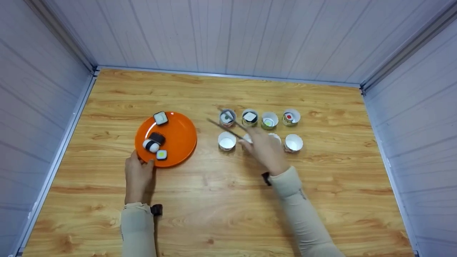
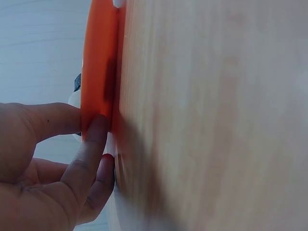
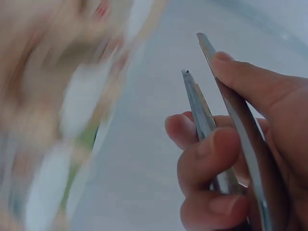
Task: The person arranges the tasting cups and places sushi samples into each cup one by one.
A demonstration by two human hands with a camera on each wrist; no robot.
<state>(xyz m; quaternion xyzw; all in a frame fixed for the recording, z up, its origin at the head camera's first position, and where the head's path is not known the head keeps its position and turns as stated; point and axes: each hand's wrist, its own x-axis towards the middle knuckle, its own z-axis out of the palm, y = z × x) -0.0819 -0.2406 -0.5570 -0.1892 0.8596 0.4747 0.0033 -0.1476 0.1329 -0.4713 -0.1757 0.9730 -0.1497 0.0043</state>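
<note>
My left hand (image 1: 138, 178) pinches the near-left rim of an orange plate (image 1: 182, 139), thumb at the rim and fingers against its outer side. Toy sushi lies on it: a square roll (image 1: 160, 117), a dark piece (image 1: 157, 137), a white piece with a black band (image 1: 151, 145) and a roll with a yellow-green centre (image 1: 161, 154). My right hand (image 1: 266, 150) holds metal tweezers (image 3: 236, 110) above the paper cups, their tips apart with nothing between them. Below the tips, a back-row cup (image 1: 227, 123) contains a sushi roll.
Small paper cups stand in two rows. In the back row, one holds a white-topped roll (image 1: 249, 117), another a red-centred piece (image 1: 289, 116). Front cups (image 1: 227, 141) include one at the right end (image 1: 293, 143); my right hand partly covers others. Pale panels (image 1: 228, 39) enclose the wooden table (image 1: 207, 214).
</note>
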